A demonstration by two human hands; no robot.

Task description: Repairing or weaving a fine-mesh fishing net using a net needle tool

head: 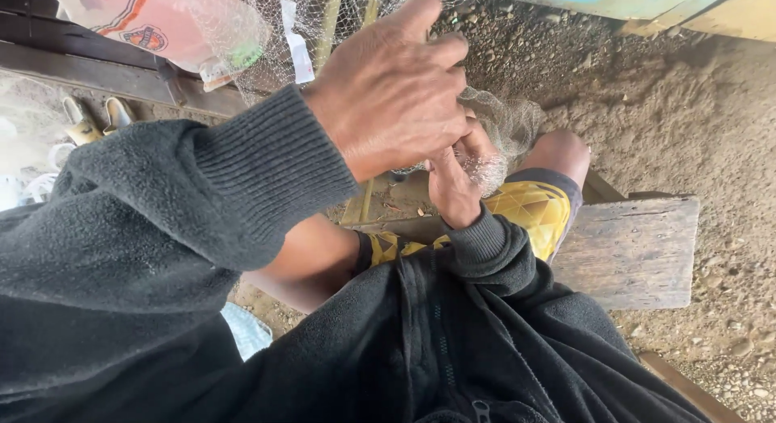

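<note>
Two bare hands work a fine fishing net [509, 120] above the person's lap, seen from the head camera. At far left, a pair of pale sandals [97, 116] lies on the ground beside a dark wooden beam [97, 75], and a crumpled plastic bag [153, 23] with red and orange print rests above it. Moving right, the left hand [392, 92], in a dark ribbed sleeve [267, 172], is raised with its fingers curled together around the mesh; the exact pinch is hidden behind the knuckles. Just below and right of it, the right hand [457, 176] touches the bunched net, its fingers closed on a fold of mesh. The net hangs from the top edge down to the hands and gathers over the knee [562, 152]. Yellow patterned shorts [529, 209] show beneath. At right, a weathered wooden bench [634, 249] stands on gravelly soil [687, 108].
</note>
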